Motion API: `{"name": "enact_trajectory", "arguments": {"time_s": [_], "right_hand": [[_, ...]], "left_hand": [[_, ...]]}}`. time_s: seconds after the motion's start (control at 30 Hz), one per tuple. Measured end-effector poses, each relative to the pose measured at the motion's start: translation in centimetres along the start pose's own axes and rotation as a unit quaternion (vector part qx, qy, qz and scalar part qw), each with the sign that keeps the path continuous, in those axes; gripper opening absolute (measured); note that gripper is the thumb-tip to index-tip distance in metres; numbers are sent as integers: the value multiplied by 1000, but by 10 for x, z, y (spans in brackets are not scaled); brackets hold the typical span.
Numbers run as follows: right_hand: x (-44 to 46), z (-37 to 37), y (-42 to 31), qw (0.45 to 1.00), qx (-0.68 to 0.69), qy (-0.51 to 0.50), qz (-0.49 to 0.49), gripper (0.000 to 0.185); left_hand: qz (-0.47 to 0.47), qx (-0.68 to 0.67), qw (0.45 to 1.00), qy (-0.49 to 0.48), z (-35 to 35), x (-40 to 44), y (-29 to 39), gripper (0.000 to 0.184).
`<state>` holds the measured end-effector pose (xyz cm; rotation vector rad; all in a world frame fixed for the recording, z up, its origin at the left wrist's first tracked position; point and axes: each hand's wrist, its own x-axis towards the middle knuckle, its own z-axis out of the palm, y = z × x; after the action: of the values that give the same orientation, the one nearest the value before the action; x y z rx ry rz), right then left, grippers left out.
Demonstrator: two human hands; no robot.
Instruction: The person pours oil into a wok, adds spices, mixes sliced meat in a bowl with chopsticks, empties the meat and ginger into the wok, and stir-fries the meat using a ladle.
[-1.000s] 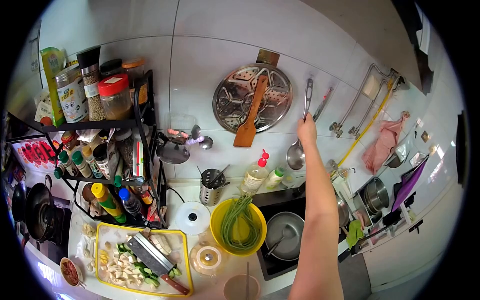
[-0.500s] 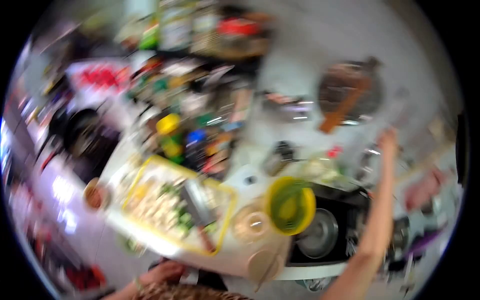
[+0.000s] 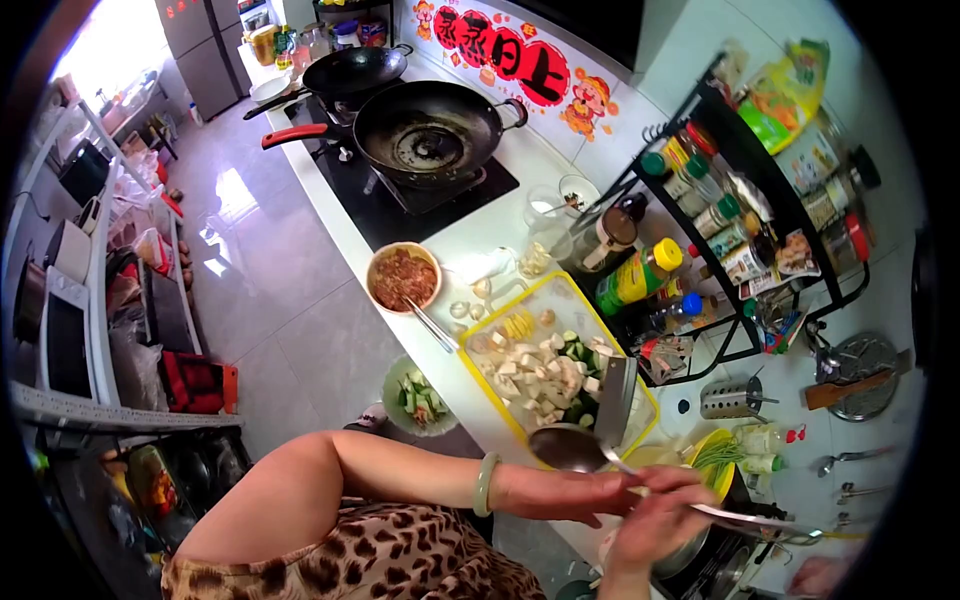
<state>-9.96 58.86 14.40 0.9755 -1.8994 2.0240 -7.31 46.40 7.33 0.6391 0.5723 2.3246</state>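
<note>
A metal ladle [image 3: 566,448] is tilted across the right half of the view, its dark bowl over the near edge of a yellow-rimmed cutting board [image 3: 493,392]. My left hand [image 3: 570,494], below a pale green bangle, closes on the ladle's handle. Beside it, my right hand [image 3: 660,515] also grips the handle; the fingers of both hands partly overlap and blur. On the board lie white cubes [image 3: 540,375], green chopped pieces [image 3: 580,408] and a cleaver [image 3: 616,400].
A bowl of minced meat [image 3: 404,276] with chopsticks stands at the counter edge. Two black pans, one a large wok [image 3: 430,135], sit on the stove. A spice rack [image 3: 740,200] lines the wall. Below the counter is a bowl of vegetable scraps [image 3: 415,400]. A yellow basket [image 3: 715,450] is near the sink.
My right hand has come away from the wall's utensils to above the counter's near edge. My left hand has risen from my lap to meet it, and the ladle is now held. The view has turned left.
</note>
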Motion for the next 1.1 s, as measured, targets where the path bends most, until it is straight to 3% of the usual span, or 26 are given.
{"name": "enact_trajectory", "arguments": {"time_s": [0.1, 0.17, 0.2, 0.23, 0.3, 0.33, 0.4, 0.43, 0.47, 0.57, 0.6, 0.63, 0.67, 0.7, 0.77, 0.83, 0.9, 0.93, 1.0, 1.03, 1.1], "right_hand": [[-20, 56, 4, 995, 17, -94, -17, 10], [-23, 85, -10, 977, -53, -201, 50, 8], [-22, 89, -14, 948, -92, -288, 103, 18], [-21, 95, -17, 919, -78, -343, 178, 27], [-35, 107, -9, 866, 115, -277, 400, 34], [-39, 113, -3, 815, 180, -269, 481, 48], [-59, 137, -2, 827, 138, -231, 493, 54], [-72, 151, -1, 831, 103, -207, 507, 61], [-84, 162, 6, 843, 1, -253, 475, 66], [-99, 188, 4, 824, -205, -197, 490, 36], [-107, 188, 11, 823, -206, -190, 494, 36], [-122, 183, 22, 868, -180, -105, 450, 28], [-134, 175, 33, 903, -153, -22, 402, 20], [-137, 165, 42, 901, -150, -22, 407, 20], [-136, 150, 73, 880, -100, 124, 447, 17], [-134, 134, 123, 859, -165, 174, 452, 18], [-112, 126, 153, 876, -325, 102, 341, 17], [-105, 123, 171, 877, -320, 109, 342, 19], [-97, 116, 190, 876, -314, 115, 348, 20], [-91, 112, 194, 864, -313, 102, 381, 21], [-89, 103, 198, 850, -312, 85, 416, 21]], "left_hand": [[86, -172, 980, 56, 13, -48, 25, 72], [84, -199, 972, 89, 16, -93, 63, 64], [68, -102, 981, 150, 14, -115, 76, 59], [78, -68, 984, 145, 9, -135, 87, 54], [24, -107, 966, 233, 5, -162, 104, 51], [14, -107, 969, 221, -2, -174, 107, 51], [-2, 13, 955, 295, -18, -193, 107, 49], [-13, 8, 957, 289, -20, -197, 109, 49], [-17, 29, 953, 302, -22, -199, 110, 49], [-25, 35, 952, 304, -26, -195, 113, 50], [-66, 105, 941, 314, -23, -191, 115, 50], [-105, 173, 924, 325, -22, -186, 114, 51], [-88, 224, 933, 268, -31, -188, 108, 52], [-92, 221, 932, 271, -33, -190, 104, 52], [-206, 318, 915, 139, -41, -196, 109, 50], [-234, 274, 926, 111, -41, -212, 114, 48], [-257, 224, 920, 192, -46, -236, 111, 45], [-265, 221, 918, 194, -46, -247, 114, 45], [-307, 198, 869, 334, -45, -266, 123, 40], [-309, 196, 868, 337, -47, -277, 126, 40], [-234, 118, 845, 465, -50, -302, 128, 37]]}}
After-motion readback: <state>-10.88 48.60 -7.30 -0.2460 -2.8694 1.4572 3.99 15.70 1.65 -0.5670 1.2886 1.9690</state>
